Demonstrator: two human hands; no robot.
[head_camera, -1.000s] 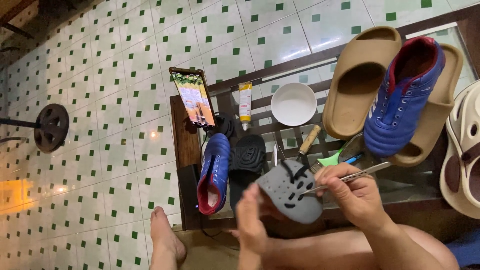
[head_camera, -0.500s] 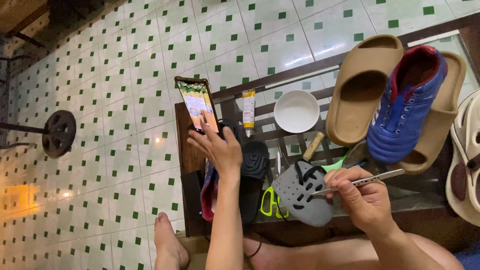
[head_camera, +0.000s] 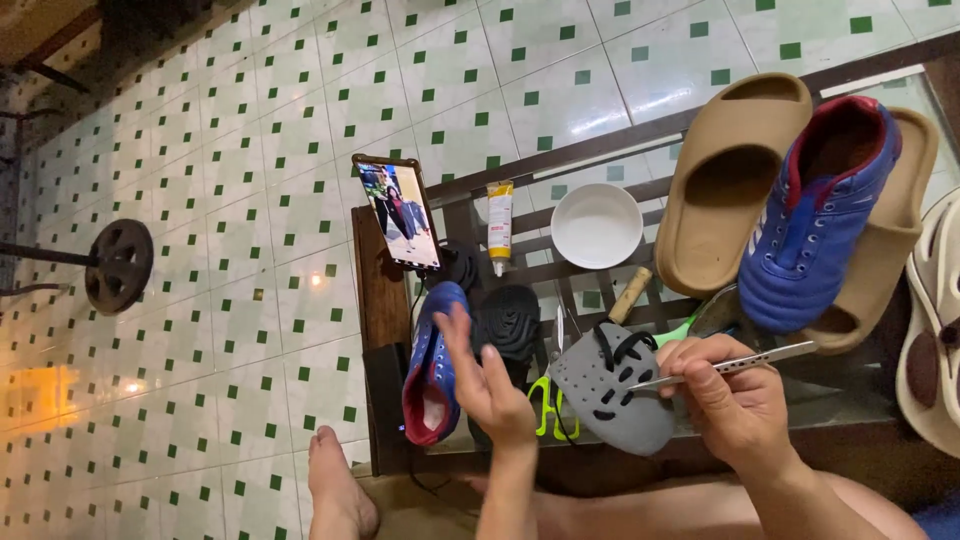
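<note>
Table (head_camera: 385, 290): a low dark-framed glass top on green-and-white tiled floor carried everything; it had not shifted.
Tan slides (head_camera: 725, 185): lay at the table's far right corner with a blue boot (head_camera: 815, 225) resting between them, unmoved.
Grey clog (head_camera: 610, 385): lay on the table near its front edge, just left of the right hand; half a second earlier it sat in the same place, no longer gripped by the left hand as it had been a second before.
Phone (head_camera: 398, 212): stood propped at the table's far left corner, screen lit.
Left hand (head_camera: 487, 385): had drawn back from the phone toward the front edge, fingers spread, holding nothing, hovering beside a blue shoe (head_camera: 432, 375).
Right hand (head_camera: 735, 400): kept pinching a thin metal tool (head_camera: 740, 365), its tip touching the clog.
</note>
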